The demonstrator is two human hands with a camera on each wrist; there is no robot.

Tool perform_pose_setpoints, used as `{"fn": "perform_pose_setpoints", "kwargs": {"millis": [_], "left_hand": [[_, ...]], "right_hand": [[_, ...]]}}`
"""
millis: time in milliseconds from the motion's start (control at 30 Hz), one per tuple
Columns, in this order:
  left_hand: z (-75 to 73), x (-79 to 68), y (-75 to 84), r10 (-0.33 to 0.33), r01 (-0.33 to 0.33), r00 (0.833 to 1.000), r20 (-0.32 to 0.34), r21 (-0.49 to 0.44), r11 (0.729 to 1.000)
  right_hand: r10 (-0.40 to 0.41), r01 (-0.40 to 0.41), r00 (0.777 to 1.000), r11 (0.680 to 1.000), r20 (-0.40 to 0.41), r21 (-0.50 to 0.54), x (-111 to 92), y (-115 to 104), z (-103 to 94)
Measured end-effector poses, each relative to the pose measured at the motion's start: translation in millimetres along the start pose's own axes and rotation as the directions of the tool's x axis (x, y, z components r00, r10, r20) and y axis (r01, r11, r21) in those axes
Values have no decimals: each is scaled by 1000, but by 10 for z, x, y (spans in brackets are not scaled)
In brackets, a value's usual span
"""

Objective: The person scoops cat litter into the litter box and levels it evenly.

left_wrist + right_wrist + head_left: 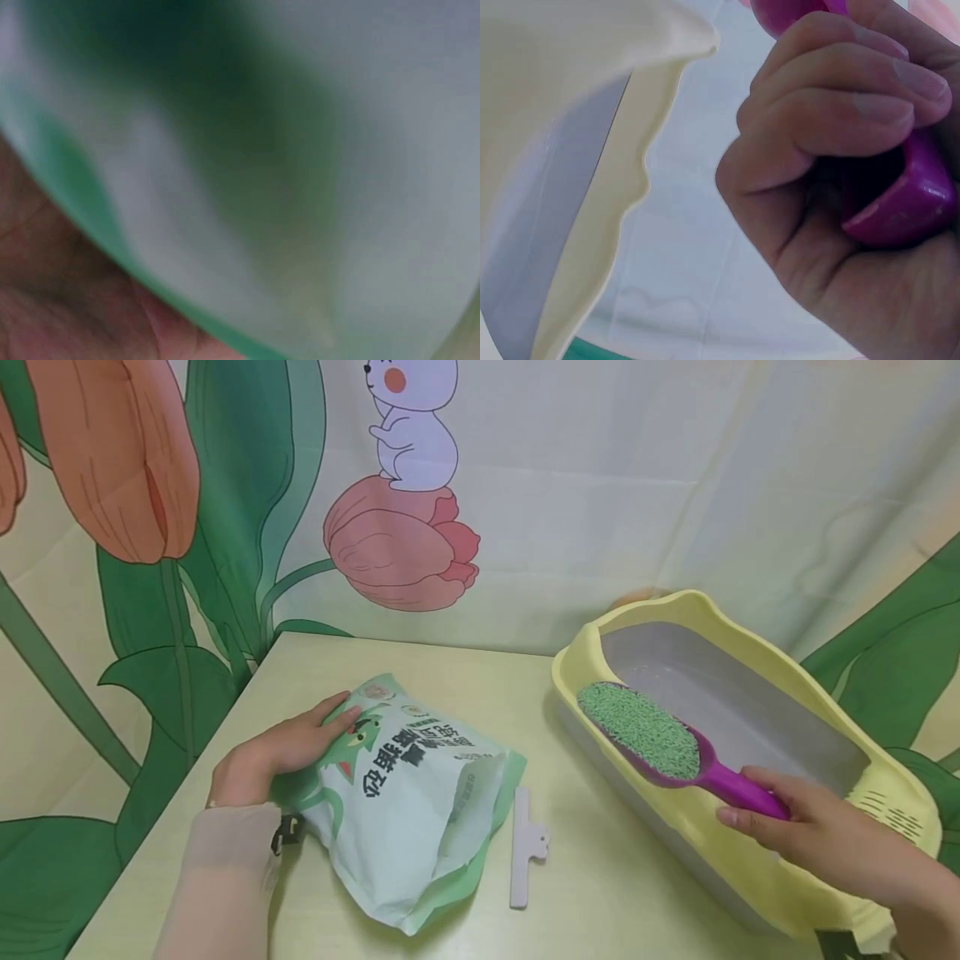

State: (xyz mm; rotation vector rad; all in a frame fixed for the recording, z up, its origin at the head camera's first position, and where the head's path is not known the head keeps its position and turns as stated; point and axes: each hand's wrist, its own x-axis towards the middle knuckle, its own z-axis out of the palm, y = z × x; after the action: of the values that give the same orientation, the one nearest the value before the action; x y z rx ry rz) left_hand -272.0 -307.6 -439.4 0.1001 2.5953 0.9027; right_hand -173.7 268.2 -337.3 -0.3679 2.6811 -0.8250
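Observation:
My right hand [817,831] grips the handle of a purple scoop [731,781], fingers wrapped around it in the right wrist view. Heaped green litter pellets [645,731] fill the scoop, which is over the near left rim of a yellow and grey litter box [787,668]. On the table lies a white and green cat litter bag [420,810], its open mouth facing the near right. My left hand [288,743] rests on the bag's far left side with fingers extended over it. The left wrist view shows the bag [405,187] blurred, close against the palm.
A pale bag clip [519,852] lies on the table [600,860] between the bag and the litter box. Behind the table hangs a curtain [585,510] printed with tulips and a white animal. The litter box takes up the table's right side.

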Motion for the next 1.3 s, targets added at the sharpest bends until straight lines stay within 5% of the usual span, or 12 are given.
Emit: {"fn": "perform_pose_setpoints", "kwargs": {"millis": [600,1300], "left_hand": [[-26,0,34,-5,5,1000,4,-16,1000],[0,-1,3,7,-7,1000,5,-20,1000]], "right_hand": [[213,-210,976,976,-45,56,203,264,-653],[250,-248,966,968,-64,46,591,647,-752]]}}
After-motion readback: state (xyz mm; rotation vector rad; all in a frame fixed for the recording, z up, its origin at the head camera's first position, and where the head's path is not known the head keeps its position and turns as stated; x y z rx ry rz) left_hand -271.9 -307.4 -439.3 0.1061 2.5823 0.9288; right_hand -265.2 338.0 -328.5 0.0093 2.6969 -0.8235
